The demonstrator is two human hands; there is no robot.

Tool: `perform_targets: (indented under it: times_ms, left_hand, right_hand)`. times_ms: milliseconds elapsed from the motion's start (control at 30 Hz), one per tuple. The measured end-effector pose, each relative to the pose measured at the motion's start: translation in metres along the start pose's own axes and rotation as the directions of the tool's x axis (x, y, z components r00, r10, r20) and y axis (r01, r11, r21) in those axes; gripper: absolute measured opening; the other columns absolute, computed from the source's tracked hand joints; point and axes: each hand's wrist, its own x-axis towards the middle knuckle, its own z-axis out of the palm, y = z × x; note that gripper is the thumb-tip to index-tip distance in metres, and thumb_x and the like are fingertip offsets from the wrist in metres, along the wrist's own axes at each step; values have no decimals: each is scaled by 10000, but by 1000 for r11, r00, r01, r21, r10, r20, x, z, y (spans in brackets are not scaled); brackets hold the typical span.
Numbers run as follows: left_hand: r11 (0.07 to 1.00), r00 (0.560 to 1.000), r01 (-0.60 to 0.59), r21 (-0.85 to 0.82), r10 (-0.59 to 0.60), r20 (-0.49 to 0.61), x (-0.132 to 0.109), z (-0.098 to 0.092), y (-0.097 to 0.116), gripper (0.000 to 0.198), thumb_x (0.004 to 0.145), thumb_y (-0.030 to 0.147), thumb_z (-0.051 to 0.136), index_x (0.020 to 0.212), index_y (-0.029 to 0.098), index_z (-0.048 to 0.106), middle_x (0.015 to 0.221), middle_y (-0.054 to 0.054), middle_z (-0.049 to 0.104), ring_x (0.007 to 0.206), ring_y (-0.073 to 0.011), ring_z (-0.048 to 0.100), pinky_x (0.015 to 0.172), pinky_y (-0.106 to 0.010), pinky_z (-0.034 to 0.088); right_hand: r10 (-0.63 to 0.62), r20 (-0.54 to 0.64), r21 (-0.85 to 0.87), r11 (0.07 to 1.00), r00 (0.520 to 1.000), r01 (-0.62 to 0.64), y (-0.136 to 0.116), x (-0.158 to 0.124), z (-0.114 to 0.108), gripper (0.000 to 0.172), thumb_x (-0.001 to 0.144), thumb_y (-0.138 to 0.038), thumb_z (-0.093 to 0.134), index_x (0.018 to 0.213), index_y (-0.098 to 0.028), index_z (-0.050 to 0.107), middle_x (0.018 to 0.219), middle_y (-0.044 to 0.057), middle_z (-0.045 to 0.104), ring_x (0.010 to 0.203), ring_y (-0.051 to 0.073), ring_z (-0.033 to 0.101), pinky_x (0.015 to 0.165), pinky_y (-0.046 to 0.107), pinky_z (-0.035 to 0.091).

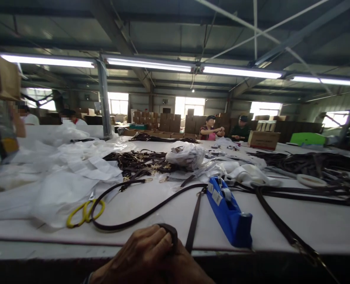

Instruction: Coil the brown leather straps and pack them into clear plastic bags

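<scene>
My left hand (144, 250) is closed at the table's front edge, with a dark strap (172, 230) bent in a loop over its fingers. Pressed up against it, my right hand (188, 264) also grips the strap; its fingertips are mostly hidden. Just beyond, a long dark strap (163, 204) curves across the table, and a second narrow piece (194, 223) runs down toward my right hand. A blue tape dispenser (226, 213) stands to the right of the hands. Yellow-handled scissors (84, 213) lie to the left, partly under the curved strap.
White plastic sheets and bags (65, 181) spread over the table's left side. Heaps of dark straps with metal clips (142, 161) lie mid-table, more straps (305, 163) at right. A cardboard box (263, 140) stands farther back. Several people work beyond, including one person (210, 130).
</scene>
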Motion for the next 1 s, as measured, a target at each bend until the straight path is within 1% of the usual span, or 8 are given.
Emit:
perform_targets:
  times_ms: [167, 300, 433, 533, 667, 767, 900, 1000]
  left_hand:
    - [995, 968, -71, 76, 50, 246, -7, -17, 1, 12, 979, 268, 621, 980, 261, 611, 914, -23, 720, 769, -203, 645, 707, -254, 480]
    - [982, 956, -53, 182, -3, 295, -23, -38, 0, 131, 1001, 163, 567, 1088, 262, 570, 1056, -20, 710, 911, -196, 644, 848, -236, 446]
    - [969, 941, -32, 246, -54, 333, -40, -53, 3, 218, 980, 67, 441, 1072, 235, 545, 1021, -24, 685, 867, -190, 626, 838, -241, 429]
    - [969, 931, 61, 239, -141, 335, -46, -54, 9, 75, 1023, 248, 498, 973, 224, 548, 951, -30, 676, 785, -187, 604, 768, -249, 429]
    - [934, 892, 328, 144, -356, 277, -50, -49, 19, 370, 1066, 432, 425, 783, 215, 526, 747, -12, 614, 628, -160, 492, 626, -262, 358]
    - [735, 788, 611, -293, -528, 317, -51, -45, 28, 509, 1029, 599, 432, 719, 212, 546, 618, 5, 544, 558, -142, 464, 557, -251, 342]
    - [282, 687, 649, -706, -616, 386, -44, -35, 41, 560, 948, 711, 506, 760, 194, 606, 501, 40, 488, 406, -96, 348, 444, -233, 268]
    - [161, 705, 523, -837, -633, 319, -32, -26, 47, 518, 950, 630, 598, 738, 157, 621, 511, 25, 516, 430, -80, 373, 462, -216, 264]
  right_hand:
    - [45, 181, 45, 998, 983, -54, -12, 3, -17, 500, 715, -658, 786, 566, -212, 615, 617, -13, 554, 714, 176, 571, 683, 288, 464]
    - [197, 297, 164, 953, 934, -253, -23, -15, -33, 462, 807, -589, 749, 664, -157, 669, 650, -16, 544, 619, 91, 471, 611, 205, 361]
    - [455, 263, 329, 787, 851, -523, -20, -38, -49, 356, 855, -519, 742, 879, -178, 643, 563, -84, 442, 455, 46, 279, 435, 172, 185]
    - [505, 191, 360, 761, 842, -539, -21, -39, -56, 355, 869, -512, 742, 903, -206, 565, 537, -125, 346, 430, 48, 202, 395, 170, 130]
    - [401, 86, 135, 902, 912, -409, -27, -25, -60, 375, 904, -519, 695, 796, -187, 559, 532, -113, 341, 434, 52, 241, 403, 179, 163]
    - [120, -233, -241, 954, 965, -177, -26, -24, -53, 282, 953, -467, 653, 914, -188, 639, 678, -29, 568, 560, 119, 509, 528, 225, 424]
    - [-410, -234, -598, 775, 882, 202, -18, -34, -21, 328, 1002, -288, 565, 1323, -231, 601, 1278, 108, 672, 1095, 256, 675, 933, 356, 558]
    - [-568, -166, -666, 667, 806, 333, -12, -30, 8, 380, 1003, -221, 549, 1383, -212, 543, 1171, 106, 715, 1019, 243, 706, 881, 344, 580]
